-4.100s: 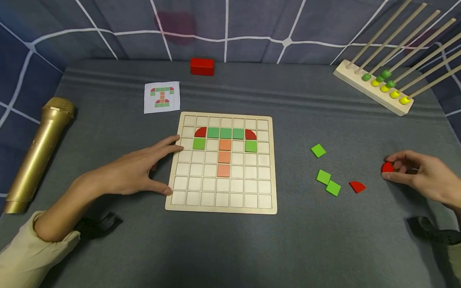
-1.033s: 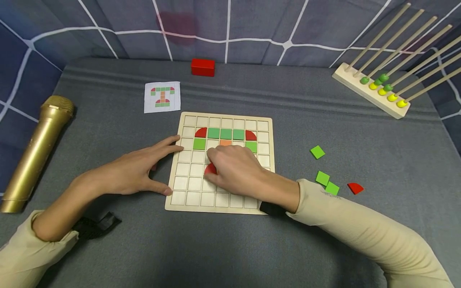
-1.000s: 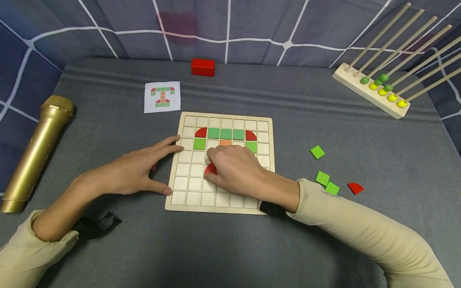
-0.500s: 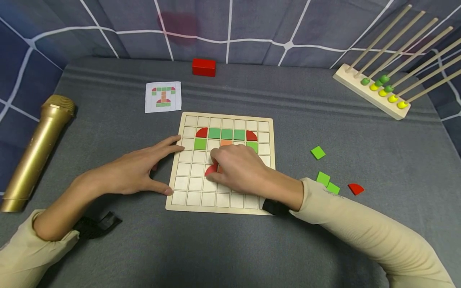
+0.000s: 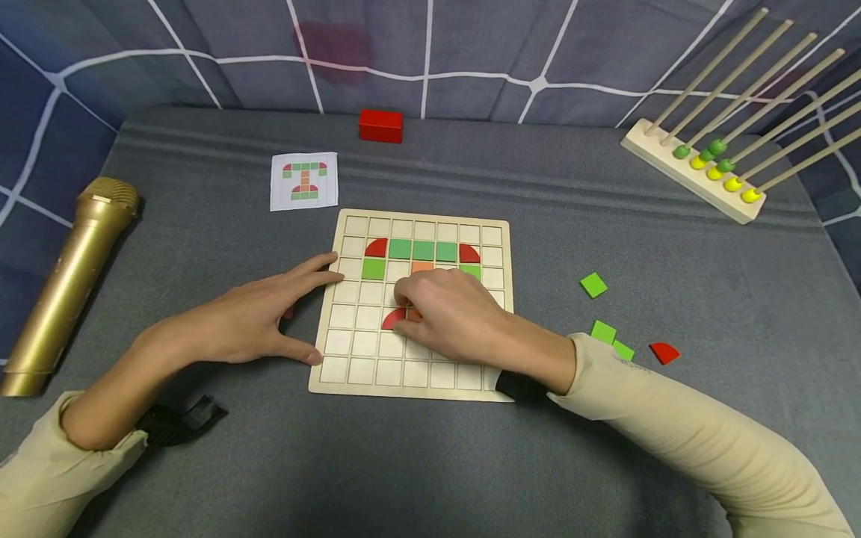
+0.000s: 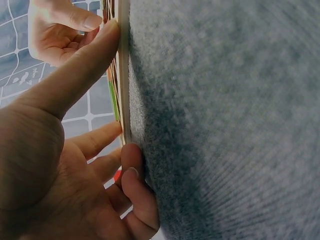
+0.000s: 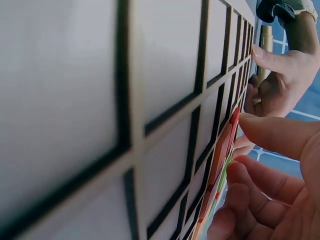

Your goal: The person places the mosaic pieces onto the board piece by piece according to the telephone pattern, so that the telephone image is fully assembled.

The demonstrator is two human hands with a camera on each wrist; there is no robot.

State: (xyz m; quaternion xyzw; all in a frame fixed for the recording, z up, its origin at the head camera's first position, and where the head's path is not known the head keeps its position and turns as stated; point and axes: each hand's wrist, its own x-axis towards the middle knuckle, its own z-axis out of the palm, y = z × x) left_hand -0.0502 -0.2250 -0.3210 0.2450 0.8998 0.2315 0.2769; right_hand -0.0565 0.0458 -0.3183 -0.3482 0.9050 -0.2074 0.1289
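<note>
A wooden grid board (image 5: 363, 371) carries red quarter-circle tiles, green square tiles (image 5: 423, 250) and orange square tiles. My left hand (image 5: 252, 317) rests at its left edge, thumb and fingers spread along the side. Over the middle of the board is my right hand (image 5: 457, 314), its thumb tip right at a red quarter-circle tile (image 5: 392, 320). That tile lies in a cell left of an orange square tile (image 5: 414, 315). In the right wrist view the thumb touches the red tile (image 7: 233, 119), while the index finger stays apart from it. The right hand hides the other orange tiles beneath.
Loose green squares (image 5: 594, 285) and one red quarter-circle (image 5: 664, 353) lie right of the board. A pattern card (image 5: 304, 181) and a red block (image 5: 380, 126) are behind it. A gold microphone (image 5: 74, 284) lies left; a peg abacus (image 5: 696, 172) stands back right.
My right hand brought the red quarter-circle tile from the far right onto the board. Over the last second it shifted slightly right while the tile stayed in its cell. The left hand stayed put.
</note>
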